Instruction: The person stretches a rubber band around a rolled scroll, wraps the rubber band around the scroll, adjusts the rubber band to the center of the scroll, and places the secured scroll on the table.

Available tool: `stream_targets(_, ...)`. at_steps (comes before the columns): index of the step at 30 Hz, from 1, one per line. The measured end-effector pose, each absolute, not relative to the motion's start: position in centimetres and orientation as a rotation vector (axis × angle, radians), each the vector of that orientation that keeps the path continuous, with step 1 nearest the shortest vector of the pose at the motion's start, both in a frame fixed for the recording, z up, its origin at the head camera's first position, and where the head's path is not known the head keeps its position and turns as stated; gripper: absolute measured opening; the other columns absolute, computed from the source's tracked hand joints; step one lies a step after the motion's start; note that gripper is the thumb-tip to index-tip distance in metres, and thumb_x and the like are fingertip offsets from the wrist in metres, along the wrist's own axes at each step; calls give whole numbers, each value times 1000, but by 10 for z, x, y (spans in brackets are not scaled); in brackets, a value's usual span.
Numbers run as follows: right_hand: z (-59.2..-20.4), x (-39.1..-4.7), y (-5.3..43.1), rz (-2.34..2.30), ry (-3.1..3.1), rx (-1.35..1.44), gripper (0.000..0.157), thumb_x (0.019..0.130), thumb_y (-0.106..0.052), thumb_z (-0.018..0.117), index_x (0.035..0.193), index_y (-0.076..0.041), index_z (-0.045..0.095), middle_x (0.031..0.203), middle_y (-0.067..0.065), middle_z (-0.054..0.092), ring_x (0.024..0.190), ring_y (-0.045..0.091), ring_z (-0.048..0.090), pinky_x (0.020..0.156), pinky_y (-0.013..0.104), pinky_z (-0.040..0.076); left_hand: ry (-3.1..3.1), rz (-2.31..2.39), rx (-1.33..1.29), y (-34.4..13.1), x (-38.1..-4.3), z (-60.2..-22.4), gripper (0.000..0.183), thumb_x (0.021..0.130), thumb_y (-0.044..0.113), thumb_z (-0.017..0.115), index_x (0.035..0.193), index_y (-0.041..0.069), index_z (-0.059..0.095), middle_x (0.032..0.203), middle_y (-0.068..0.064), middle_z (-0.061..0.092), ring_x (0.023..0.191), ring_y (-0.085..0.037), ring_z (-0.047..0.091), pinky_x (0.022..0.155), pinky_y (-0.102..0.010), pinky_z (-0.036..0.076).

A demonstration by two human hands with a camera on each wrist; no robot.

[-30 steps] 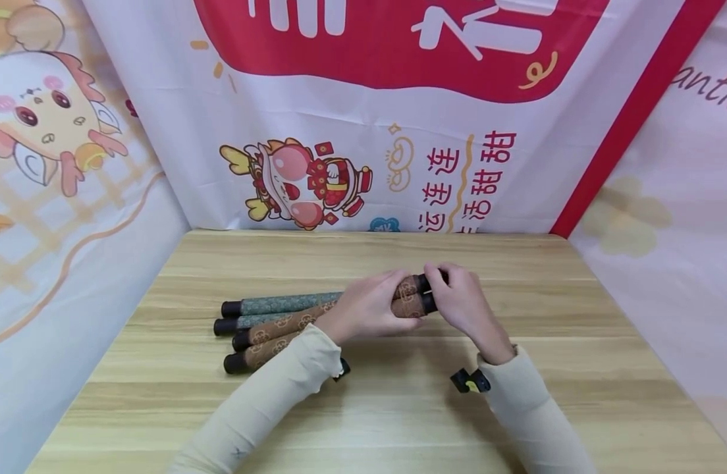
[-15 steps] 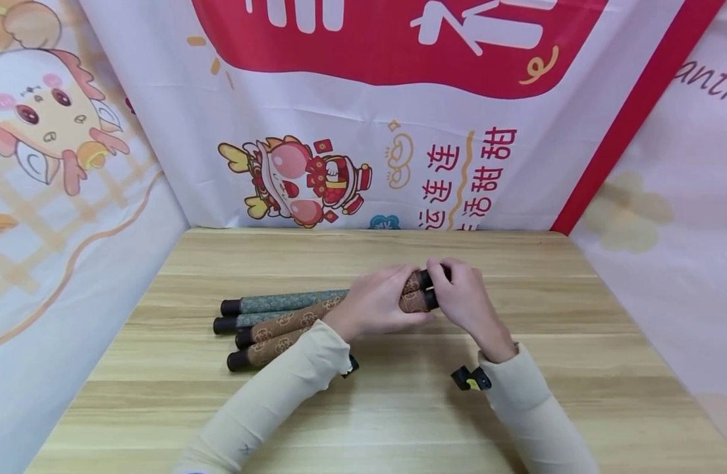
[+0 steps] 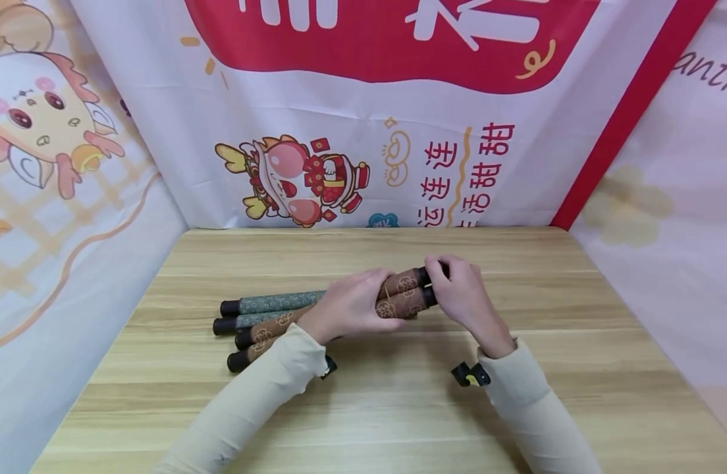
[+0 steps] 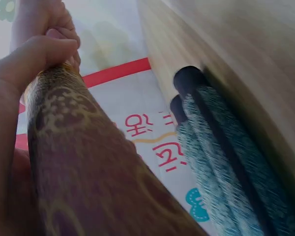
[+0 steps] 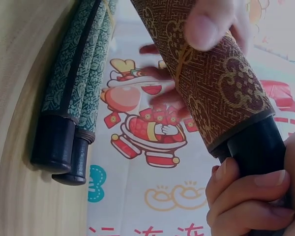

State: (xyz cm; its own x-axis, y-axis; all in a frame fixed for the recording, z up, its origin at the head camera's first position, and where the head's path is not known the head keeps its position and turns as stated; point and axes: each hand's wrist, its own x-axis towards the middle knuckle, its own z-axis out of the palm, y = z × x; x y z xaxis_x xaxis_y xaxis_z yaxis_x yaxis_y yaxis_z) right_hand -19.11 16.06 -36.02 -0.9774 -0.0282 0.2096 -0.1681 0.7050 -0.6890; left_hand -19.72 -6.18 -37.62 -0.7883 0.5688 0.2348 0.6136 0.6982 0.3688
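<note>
A brown patterned scroll (image 3: 406,301), rolled into two parallel rods with black end knobs, slants over the table with its right end raised. My left hand (image 3: 348,308) grips it around the middle, thumb near a thin yellowish band (image 5: 182,64) in the right wrist view. My right hand (image 3: 463,299) curls its fingers round the black knobs (image 5: 255,147) at the right end. Behind and to the left lies a green patterned scroll (image 3: 280,302) of the same double-rod shape. In the left wrist view the brown cloth (image 4: 93,157) fills the foreground, beside the green scroll (image 4: 211,157).
The wooden tabletop (image 3: 399,408) reaches back to a white and red printed cloth (image 3: 351,105). More printed cloths hang at the left (image 3: 85,217) and right (image 3: 666,263). Small black cameras sit at both wrists.
My left hand goes slightly right, then back left along the brown scroll, uncovering more patterned cloth and the band. My right hand stays at the knobs. The green scroll stays put.
</note>
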Motion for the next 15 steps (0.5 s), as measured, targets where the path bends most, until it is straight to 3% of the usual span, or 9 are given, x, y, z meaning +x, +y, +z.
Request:
stream_targets(6,-363,-192,161,1100,-2732,154,48,109,-47,41,95,-11,71,92,11,71,82,26,63,70,36,49,-2777,-686,-1001,-44,-201,-373,70,82,67,79,130,19,61,104,6,69,87,-11,65,71,-33,55)
stream_targets(15,-367,-199,164,1124,-2723,179,48,109,-46,42,85,-13,67,81,10,64,74,25,56,65,36,46,-2832,-687,-942,-68,-200,-390,67,81,62,82,129,20,61,101,5,70,83,-10,66,70,-31,55)
